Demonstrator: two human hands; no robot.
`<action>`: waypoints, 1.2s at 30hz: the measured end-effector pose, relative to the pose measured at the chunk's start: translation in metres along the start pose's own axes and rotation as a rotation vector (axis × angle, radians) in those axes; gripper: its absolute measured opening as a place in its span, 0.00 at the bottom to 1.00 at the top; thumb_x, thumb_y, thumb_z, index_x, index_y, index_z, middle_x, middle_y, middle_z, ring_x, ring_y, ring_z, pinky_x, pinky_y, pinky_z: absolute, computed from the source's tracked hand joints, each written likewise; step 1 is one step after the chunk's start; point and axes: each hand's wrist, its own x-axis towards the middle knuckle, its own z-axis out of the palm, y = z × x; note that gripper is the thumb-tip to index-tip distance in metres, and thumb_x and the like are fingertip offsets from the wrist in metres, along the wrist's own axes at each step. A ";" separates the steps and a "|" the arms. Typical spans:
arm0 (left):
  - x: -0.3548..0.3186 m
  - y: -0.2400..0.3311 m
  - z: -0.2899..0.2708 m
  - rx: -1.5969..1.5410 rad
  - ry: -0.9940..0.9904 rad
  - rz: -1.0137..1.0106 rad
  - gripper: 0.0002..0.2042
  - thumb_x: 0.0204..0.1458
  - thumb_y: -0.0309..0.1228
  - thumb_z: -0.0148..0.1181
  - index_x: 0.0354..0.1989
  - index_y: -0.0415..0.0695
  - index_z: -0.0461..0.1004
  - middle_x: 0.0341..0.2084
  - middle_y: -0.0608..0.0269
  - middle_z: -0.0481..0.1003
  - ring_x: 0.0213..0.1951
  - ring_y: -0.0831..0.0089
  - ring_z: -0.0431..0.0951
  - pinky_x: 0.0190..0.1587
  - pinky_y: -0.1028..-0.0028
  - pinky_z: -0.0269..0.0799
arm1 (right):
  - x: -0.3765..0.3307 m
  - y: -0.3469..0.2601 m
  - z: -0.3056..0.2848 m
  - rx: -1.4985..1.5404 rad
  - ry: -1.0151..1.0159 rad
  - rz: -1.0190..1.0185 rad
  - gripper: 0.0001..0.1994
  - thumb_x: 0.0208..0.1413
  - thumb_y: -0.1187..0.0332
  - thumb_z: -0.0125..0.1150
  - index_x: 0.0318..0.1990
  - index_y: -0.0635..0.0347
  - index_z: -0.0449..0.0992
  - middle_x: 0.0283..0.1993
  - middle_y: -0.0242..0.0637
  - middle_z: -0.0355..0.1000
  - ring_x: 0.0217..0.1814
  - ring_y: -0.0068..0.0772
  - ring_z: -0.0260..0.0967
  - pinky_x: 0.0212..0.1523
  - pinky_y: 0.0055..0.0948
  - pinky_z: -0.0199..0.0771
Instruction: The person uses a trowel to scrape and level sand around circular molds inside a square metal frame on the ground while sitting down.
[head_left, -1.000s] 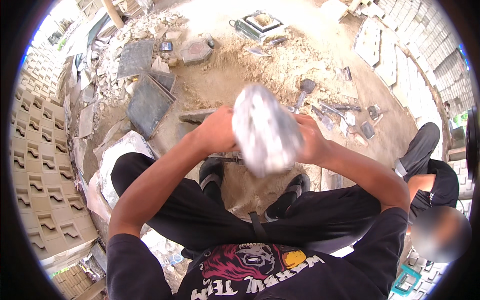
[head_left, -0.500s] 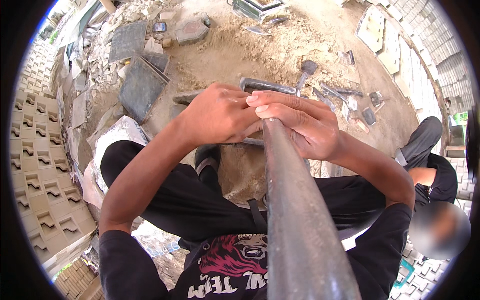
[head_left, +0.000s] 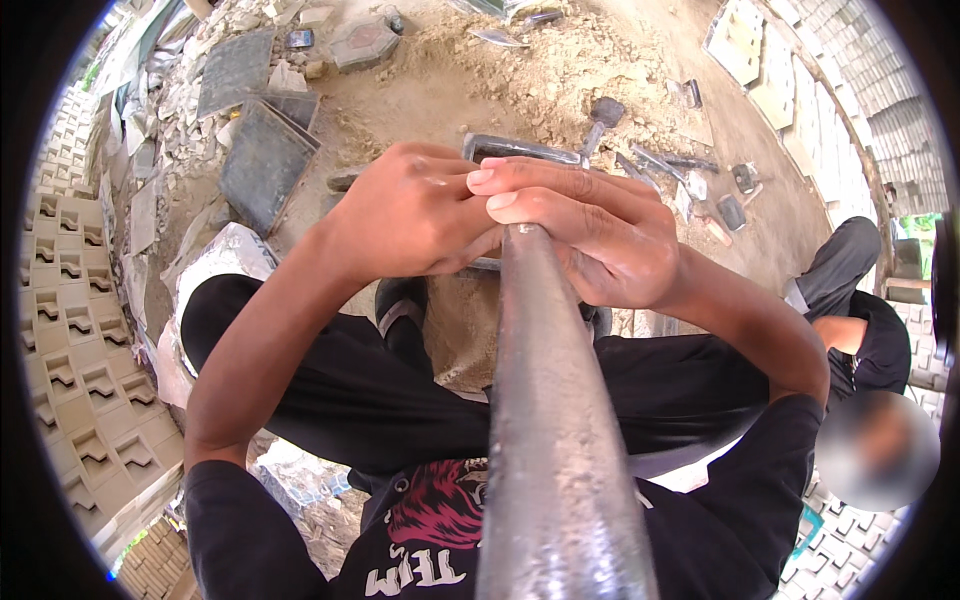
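A long grey metal pipe point(head_left: 560, 420) rises toward me from between my knees, its upper length large in view. My left hand point(head_left: 410, 210) is closed at the pipe's far end, its gripping fingers partly hidden. From the other side my right hand point(head_left: 610, 230) wraps over the same end, its fingertips touching the left hand's knuckles. Beyond the hands, a dark rectangular metal frame point(head_left: 525, 150) lies on the ground, partly covered by them. A short dark-headed tool point(head_left: 603, 118) rests against its right corner.
Dark flat plates point(head_left: 265, 165) lie at the left near rubble. Several hand tools point(head_left: 685, 175) are scattered at the right. Loose soil point(head_left: 570, 70) is heaped at the far side. Patterned blocks point(head_left: 85, 370) are stacked at left. Another person point(head_left: 860, 330) sits at the right.
The pipe's near part has swung left in view, and both hands have shifted slightly left and up with the whole view. Both hands keep their hold.
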 end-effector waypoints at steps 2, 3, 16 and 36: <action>-0.001 0.000 0.000 -0.010 -0.005 -0.005 0.09 0.38 0.30 0.65 0.29 0.45 0.73 0.18 0.66 0.71 0.21 0.65 0.74 0.24 0.67 0.69 | 0.000 0.002 0.000 0.004 0.007 0.003 0.25 0.40 0.80 0.70 0.51 0.65 0.74 0.47 0.44 0.77 0.48 0.43 0.77 0.46 0.34 0.83; -0.001 0.000 -0.002 -0.019 -0.013 -0.011 0.10 0.38 0.30 0.66 0.29 0.45 0.73 0.18 0.66 0.71 0.21 0.65 0.74 0.24 0.67 0.69 | 0.000 0.001 0.000 0.009 0.010 0.005 0.25 0.40 0.80 0.70 0.51 0.65 0.74 0.47 0.44 0.77 0.47 0.43 0.77 0.45 0.34 0.83; -0.003 -0.003 0.002 -0.102 -0.008 -0.039 0.15 0.32 0.33 0.67 0.31 0.44 0.74 0.21 0.64 0.73 0.24 0.61 0.75 0.27 0.64 0.71 | -0.004 0.004 0.003 -0.027 0.034 -0.008 0.26 0.41 0.77 0.70 0.53 0.61 0.75 0.48 0.43 0.76 0.44 0.42 0.78 0.40 0.32 0.83; -0.077 -0.049 0.144 -0.241 -0.270 -0.376 0.10 0.52 0.43 0.59 0.36 0.53 0.76 0.23 0.57 0.78 0.27 0.52 0.78 0.31 0.57 0.72 | -0.007 -0.001 0.024 0.533 -0.046 0.895 0.27 0.68 0.52 0.47 0.17 0.59 0.63 0.18 0.24 0.58 0.22 0.16 0.50 0.25 0.24 0.53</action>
